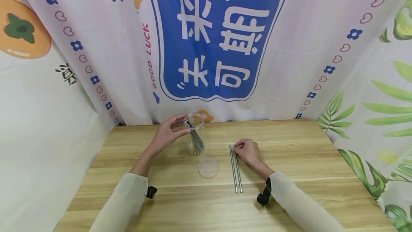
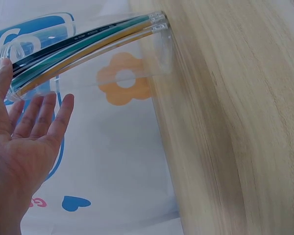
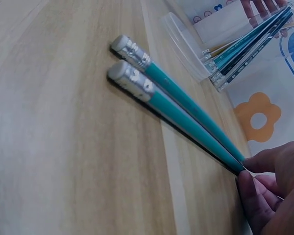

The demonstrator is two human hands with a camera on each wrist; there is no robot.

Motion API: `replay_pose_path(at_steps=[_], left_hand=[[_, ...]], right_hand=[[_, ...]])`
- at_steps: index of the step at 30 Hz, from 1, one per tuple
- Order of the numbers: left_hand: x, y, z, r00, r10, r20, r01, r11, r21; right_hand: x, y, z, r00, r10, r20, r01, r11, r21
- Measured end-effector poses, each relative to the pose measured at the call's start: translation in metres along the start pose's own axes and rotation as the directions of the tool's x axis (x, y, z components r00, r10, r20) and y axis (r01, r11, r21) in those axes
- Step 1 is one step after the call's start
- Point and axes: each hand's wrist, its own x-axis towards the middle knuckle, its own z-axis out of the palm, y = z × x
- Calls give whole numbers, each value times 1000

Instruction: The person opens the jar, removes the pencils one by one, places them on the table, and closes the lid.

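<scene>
A clear jar (image 1: 201,137) stands upright near the back of the table, with several pencils (image 2: 88,44), teal, black and yellow, leaning inside, eraser ends down. My left hand (image 1: 167,133) holds the jar by its rim, thumb on one side and fingers on the other. To the right, two teal pencils (image 3: 186,105) lie side by side on the wood, white eraser ends toward me. My right hand (image 1: 248,151) pinches the far end of the right-hand pencil (image 1: 239,176) between thumb and fingertips. That pencil's tip is hidden by the fingers.
A round clear lid (image 1: 208,168) lies flat on the wooden table (image 1: 173,203) between the jar and the two pencils. A printed cloth (image 1: 128,46) hangs right behind the table's back edge. Black straps with small devices sit at both wrists.
</scene>
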Motion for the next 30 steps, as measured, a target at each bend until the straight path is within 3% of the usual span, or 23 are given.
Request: replay_pose_path(at_steps=[11, 17, 21, 26, 30], left_hand=[[-1, -2, 1, 1000, 12, 6, -12, 1000, -21], [0, 0, -1, 1000, 21, 6, -21, 1000, -15], [0, 2, -2, 1000, 21, 9, -21, 1000, -9], [0, 2, -2, 1000, 24, 15, -24, 999, -29], [0, 1, -1, 1000, 26, 17, -25, 999, -40]], right_hand=[[-1, -5, -7, 1000, -7, 27, 6, 999, 48], [2, -18, -12, 995, -100, 28, 100, 995, 12], [5, -33, -16, 979, -202, 31, 203, 979, -33], [7, -54, -22, 955, -290, 61, 291, 957, -10], [11, -68, -28, 924, -373, 88, 374, 928, 11]])
